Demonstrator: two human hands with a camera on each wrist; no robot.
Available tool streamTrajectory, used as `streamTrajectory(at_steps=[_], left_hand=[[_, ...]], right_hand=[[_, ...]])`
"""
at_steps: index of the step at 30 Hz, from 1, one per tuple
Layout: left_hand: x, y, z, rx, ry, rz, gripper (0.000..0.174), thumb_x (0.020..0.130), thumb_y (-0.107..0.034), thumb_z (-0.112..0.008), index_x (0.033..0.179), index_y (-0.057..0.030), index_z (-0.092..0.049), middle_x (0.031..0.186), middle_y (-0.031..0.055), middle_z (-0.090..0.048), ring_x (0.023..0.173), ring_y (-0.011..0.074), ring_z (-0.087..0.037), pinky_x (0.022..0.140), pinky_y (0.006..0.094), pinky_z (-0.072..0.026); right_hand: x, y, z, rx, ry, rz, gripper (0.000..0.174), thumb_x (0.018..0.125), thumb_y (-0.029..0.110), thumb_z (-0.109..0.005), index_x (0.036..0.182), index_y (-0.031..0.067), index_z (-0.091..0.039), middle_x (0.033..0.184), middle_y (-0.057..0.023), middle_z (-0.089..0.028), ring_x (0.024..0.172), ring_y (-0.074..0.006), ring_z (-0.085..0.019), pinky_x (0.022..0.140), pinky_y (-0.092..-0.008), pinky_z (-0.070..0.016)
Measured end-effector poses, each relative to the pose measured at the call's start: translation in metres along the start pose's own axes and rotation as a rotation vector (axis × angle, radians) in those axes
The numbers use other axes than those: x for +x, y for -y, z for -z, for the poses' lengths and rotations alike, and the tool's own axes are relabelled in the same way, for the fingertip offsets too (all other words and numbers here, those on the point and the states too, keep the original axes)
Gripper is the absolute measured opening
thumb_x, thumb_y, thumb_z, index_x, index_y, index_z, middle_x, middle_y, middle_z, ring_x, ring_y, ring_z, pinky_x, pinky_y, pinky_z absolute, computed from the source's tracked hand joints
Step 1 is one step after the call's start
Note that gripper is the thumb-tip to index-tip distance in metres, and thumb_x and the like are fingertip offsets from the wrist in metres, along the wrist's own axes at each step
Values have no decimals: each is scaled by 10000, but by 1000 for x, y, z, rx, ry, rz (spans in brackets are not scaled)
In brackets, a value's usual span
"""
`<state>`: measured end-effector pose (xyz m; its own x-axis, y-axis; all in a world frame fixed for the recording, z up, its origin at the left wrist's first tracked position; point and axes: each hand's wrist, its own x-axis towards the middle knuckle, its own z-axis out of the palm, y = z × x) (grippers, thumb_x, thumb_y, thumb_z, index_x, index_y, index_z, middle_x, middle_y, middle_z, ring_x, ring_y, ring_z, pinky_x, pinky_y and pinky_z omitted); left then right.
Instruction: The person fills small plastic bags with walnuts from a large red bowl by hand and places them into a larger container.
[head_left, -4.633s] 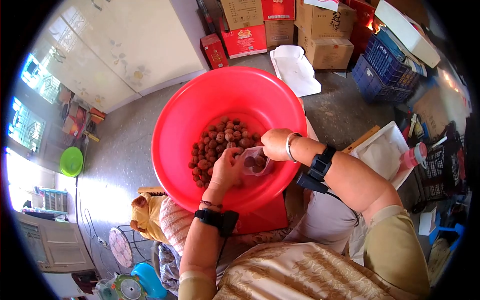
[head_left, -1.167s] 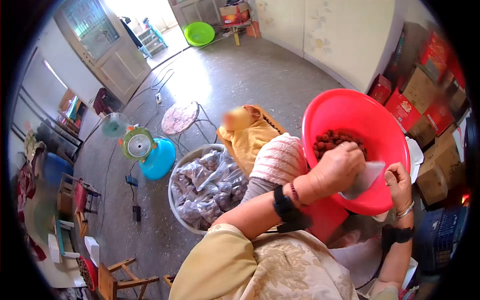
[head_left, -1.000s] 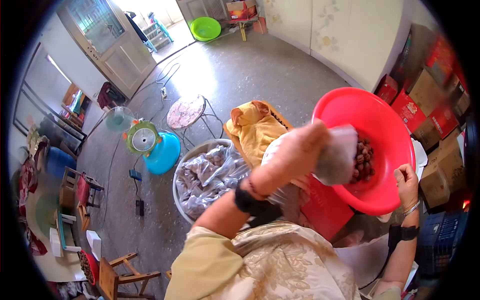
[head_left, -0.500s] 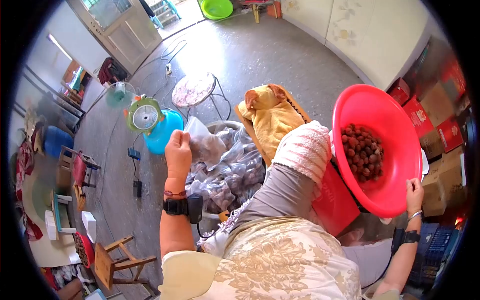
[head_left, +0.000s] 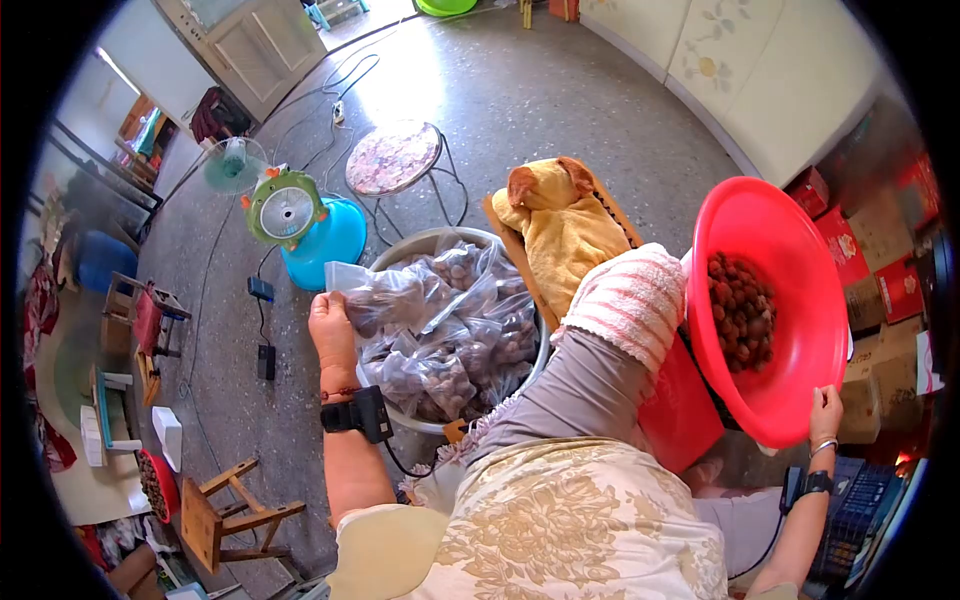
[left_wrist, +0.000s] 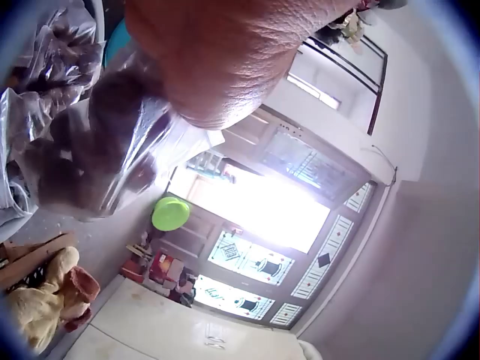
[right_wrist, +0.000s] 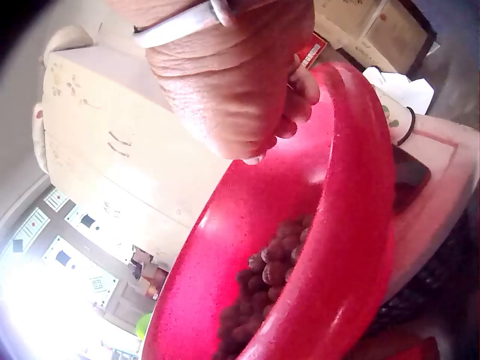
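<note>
My left hand (head_left: 330, 328) pinches the top corner of a clear plastic bag (head_left: 375, 298) holding brown round nuts or fruits. The filled bag lies over other filled bags (head_left: 440, 375) in a grey tub (head_left: 545, 350). In the left wrist view the bag (left_wrist: 97, 150) hangs beside the hand (left_wrist: 225, 60). At the right, my right hand (head_left: 826, 412), fingers curled, is at the near rim of a large red basin (head_left: 800, 350). The right wrist view shows its fingers (right_wrist: 300, 97) over the basin's inside; their grip is hidden. Rough reddish-brown nuts or fruits (head_left: 740, 315) lie in the basin.
A wooden chair with a yellow plush cover (head_left: 575, 240) stands between tub and basin. Behind the tub are a round stool (head_left: 395, 158) and a green fan (head_left: 286, 214) by a blue stool (head_left: 330, 250). Cardboard boxes (head_left: 885, 370) line the right; a wooden stool (head_left: 230, 510) is lower left.
My left hand has carried the filled bag from the basin leftward to the tub and lowered it onto the other bags. My right hand has stayed by the basin's rim.
</note>
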<state>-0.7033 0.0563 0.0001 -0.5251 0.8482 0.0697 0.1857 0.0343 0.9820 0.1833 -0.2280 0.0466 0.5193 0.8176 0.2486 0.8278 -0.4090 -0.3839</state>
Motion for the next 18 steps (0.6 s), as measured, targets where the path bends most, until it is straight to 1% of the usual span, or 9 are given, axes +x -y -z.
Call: streamTrajectory(at_steps=[1,6,8,9,11,14,15,17,18], left_hand=[[1,-3,3,-11,-36,30,234,1042,-189,-560,850,-62,-603,769,-61,-546,701,50,-437,629,250,-384],[10,16,14,-140,-42,77,223,1055,-205,-544,886,-74,-608,787,-57,-563,704,51,-456,624,249,-384],[11,25,18,-139,7,105,199,1059,-210,-531,962,-61,-620,844,-27,-634,721,77,-544,654,259,-444],[9,24,17,-140,9,104,199,1059,-210,-531,962,-61,-620,844,-27,-634,721,77,-544,654,259,-444],[5,24,13,-215,5,163,217,1056,-213,-547,914,-65,-617,805,-44,-591,704,57,-476,636,253,-402],[3,31,14,-206,45,192,198,1060,-202,-536,941,-68,-621,816,-41,-602,703,62,-482,645,255,-411],[4,42,15,-207,47,191,198,1060,-202,-536,941,-68,-621,816,-41,-602,703,62,-482,645,255,-411],[11,87,19,-121,134,201,241,1034,-242,-577,920,-38,-635,808,-6,-623,719,96,-513,672,288,-450],[13,112,21,174,128,179,274,1016,-266,-592,912,-19,-646,828,41,-657,748,152,-567,706,332,-475]], right_hand=[[0,-2,-1,-17,-8,-4,232,959,109,-650,802,15,-507,687,-61,-459,667,-132,-431,630,-311,-434],[4,-1,-3,-53,-28,18,230,959,109,-649,801,21,-506,682,-69,-454,660,-142,-430,626,-322,-434],[5,1,-2,-53,-31,11,230,959,107,-647,800,22,-505,681,-75,-451,657,-147,-430,625,-326,-435],[6,2,-1,-85,-25,14,228,959,106,-646,802,21,-504,680,-80,-448,655,-152,-431,626,-331,-437],[8,6,-1,-116,-19,15,227,959,105,-645,804,20,-503,680,-86,-446,654,-157,-431,627,-336,-439],[9,9,-2,-93,-18,0,221,955,104,-646,810,17,-503,680,-89,-447,652,-161,-429,622,-339,-437],[10,10,-2,-97,-20,2,220,952,104,-647,813,15,-502,682,-99,-459,647,-176,-435,624,-348,-441],[9,13,-2,-100,-22,2,219,950,104,-648,815,13,-501,684,-108,-471,641,-192,-442,626,-358,-445],[10,14,-1,-133,-15,26,217,952,106,-647,822,12,-501,707,-137,-496,652,-236,-465,644,-375,-452]])
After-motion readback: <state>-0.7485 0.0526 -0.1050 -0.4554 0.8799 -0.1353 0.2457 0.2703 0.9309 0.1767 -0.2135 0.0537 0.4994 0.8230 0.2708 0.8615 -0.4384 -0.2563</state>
